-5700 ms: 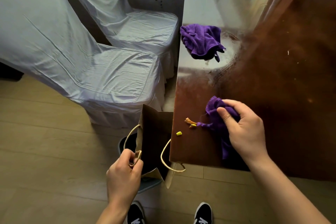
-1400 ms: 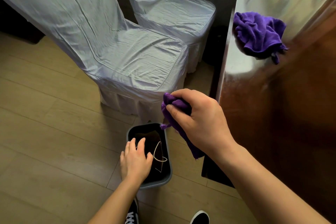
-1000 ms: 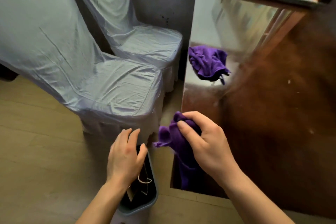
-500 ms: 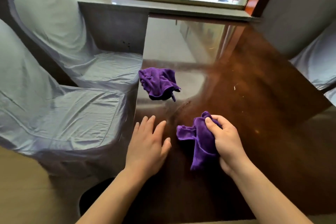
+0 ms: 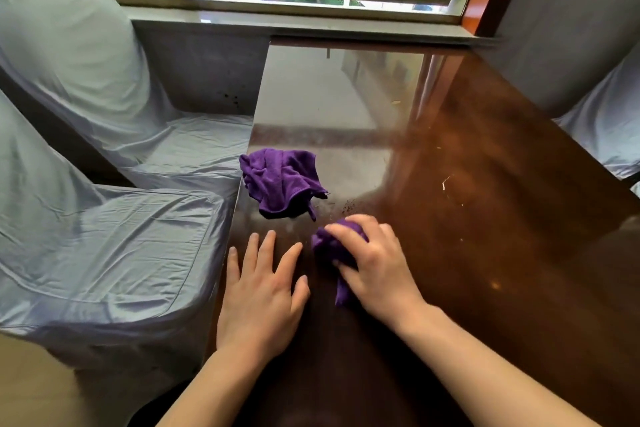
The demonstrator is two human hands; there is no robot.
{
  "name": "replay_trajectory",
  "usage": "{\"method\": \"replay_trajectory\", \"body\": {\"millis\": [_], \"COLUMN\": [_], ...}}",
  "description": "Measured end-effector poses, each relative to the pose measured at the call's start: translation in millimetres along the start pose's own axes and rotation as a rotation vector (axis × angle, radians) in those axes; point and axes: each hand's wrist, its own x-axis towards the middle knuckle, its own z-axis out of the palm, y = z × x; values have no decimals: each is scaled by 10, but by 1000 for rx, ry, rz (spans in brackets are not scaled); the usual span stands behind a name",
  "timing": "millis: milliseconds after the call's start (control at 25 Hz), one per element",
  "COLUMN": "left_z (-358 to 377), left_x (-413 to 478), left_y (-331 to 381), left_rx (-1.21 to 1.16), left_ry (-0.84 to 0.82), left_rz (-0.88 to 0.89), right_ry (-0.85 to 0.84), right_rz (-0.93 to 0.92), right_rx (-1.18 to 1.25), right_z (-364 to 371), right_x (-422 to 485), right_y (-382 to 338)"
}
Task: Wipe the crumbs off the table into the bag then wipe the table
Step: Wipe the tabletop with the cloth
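My right hand [image 5: 375, 265] presses a bunched purple cloth [image 5: 330, 248] onto the glossy brown table [image 5: 485, 218], near its left edge. My left hand [image 5: 261, 291] lies flat on the table just left of it, fingers spread and holding nothing. A second purple cloth [image 5: 280, 182] sits crumpled at the table's left edge, a little beyond both hands. Small dark specks [image 5: 346, 207] lie between that cloth and my right hand. A few pale crumbs [image 5: 445, 182] are scattered further right. The bag is out of view.
Two chairs with pale grey covers [image 5: 104, 218] stand close along the table's left side. Another covered chair [image 5: 609, 135] is at the right. A window sill [image 5: 294, 22] and window run behind the table's far end.
The view has swung up from the floor and bin to the tabletop. My left hand left the bag in the bin and now rests flat on the table. My right hand pushed the cloth down onto the surface.
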Motion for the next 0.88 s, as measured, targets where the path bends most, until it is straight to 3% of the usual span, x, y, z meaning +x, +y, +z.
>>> {"method": "replay_trajectory", "body": {"millis": [200, 320, 560, 680, 800, 880], "left_z": [-15, 4, 0, -27, -35, -41], "left_x": [8, 6, 40, 55, 64, 58], "left_y": [34, 50, 55, 68, 65, 62], "left_rx": [-20, -7, -30, -56, -40, -46], "left_ry": [10, 1, 40, 29, 16, 24], "left_rz": [-45, -47, -149, -168, -163, -162], "right_ry": [166, 67, -113, -84, 46, -28], "right_rz": [285, 306, 194, 212, 9, -110], "right_rx": [149, -4, -237, -259, -282, -189], "right_z": [33, 152, 362, 303, 341, 466], "right_x": [902, 1234, 1264, 1313, 1371, 1467], "right_y": [265, 293, 338, 255, -21, -233]}}
